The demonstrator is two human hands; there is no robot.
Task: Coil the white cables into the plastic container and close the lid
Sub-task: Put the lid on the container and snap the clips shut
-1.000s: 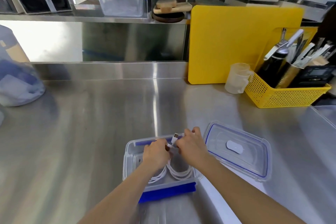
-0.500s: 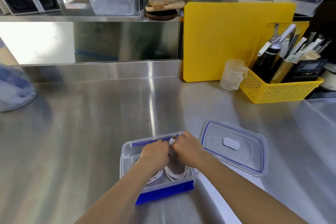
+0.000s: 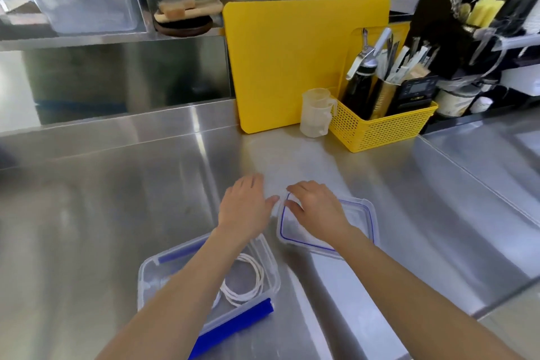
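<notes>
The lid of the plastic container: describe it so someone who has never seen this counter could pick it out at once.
On the steel counter, look nearer the camera than the yellow cutting board and yellow basket. Right of the open container holding the coiled white cable lies the lid, flat, under the right hand. It alone is a shallow clear panel with a thin blue line round its rim.

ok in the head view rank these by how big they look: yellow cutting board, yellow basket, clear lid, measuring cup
1. yellow cutting board, clearly largest
2. yellow basket and clear lid: look alike, and the lid is nearer the camera and partly under the right hand, so unranked
3. measuring cup, smallest
</notes>
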